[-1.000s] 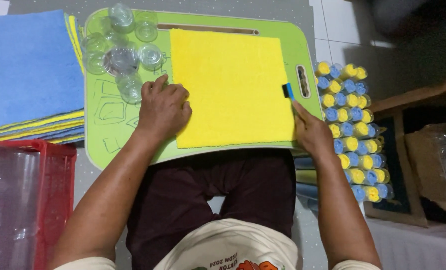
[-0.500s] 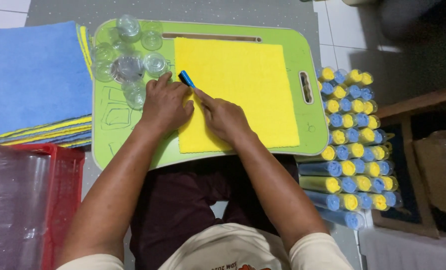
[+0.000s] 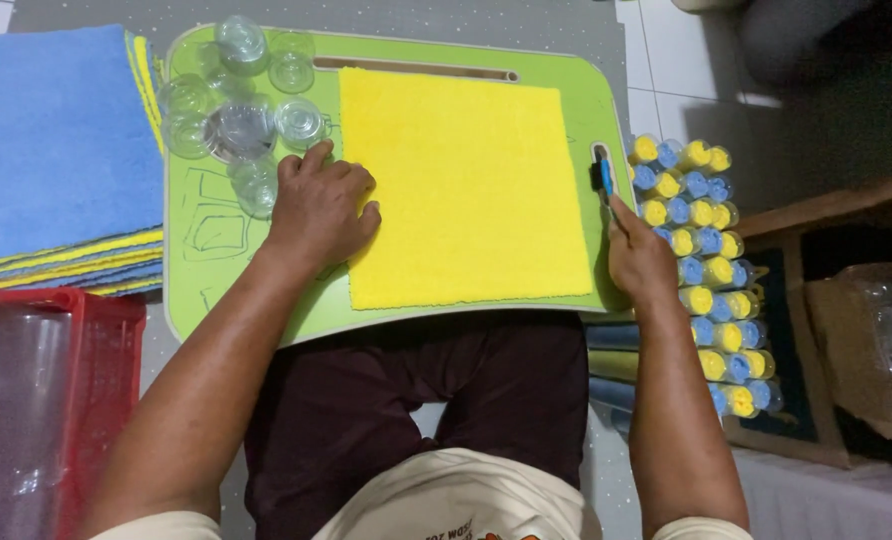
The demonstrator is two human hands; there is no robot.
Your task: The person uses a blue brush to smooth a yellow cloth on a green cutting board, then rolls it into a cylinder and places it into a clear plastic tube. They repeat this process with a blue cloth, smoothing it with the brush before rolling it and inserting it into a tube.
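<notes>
Hands at work over a green lap tray that rests across your thighs: your left hand lies flat, palm down, on the tray's left half, its fingers loosely spread, with the fingertips and thumb touching the left edge of a yellow cloth. The cloth lies flat and square in the middle of the tray, its near edge just short of the tray's near rim and its far edge just below a long slot near the far rim. Your right hand sits at the tray's right edge, fingers pressed together and pinching a small blue-and-black tool, which points away from you beside the handle cutout at that edge, just off the cloth's right side. A cluster of clear plastic cups stands in the tray's far left corner, just beyond your left hand; some are stacked, and one sits just beside your knuckles. Off the tray's left edge lies a stack of blue and yellow cloths, with a red crate nearer you on the same side. Off the right edge, rows of rolled yellow and blue cloths in clear tubes lie packed side by side on the floor, close beside your right hand.
</notes>
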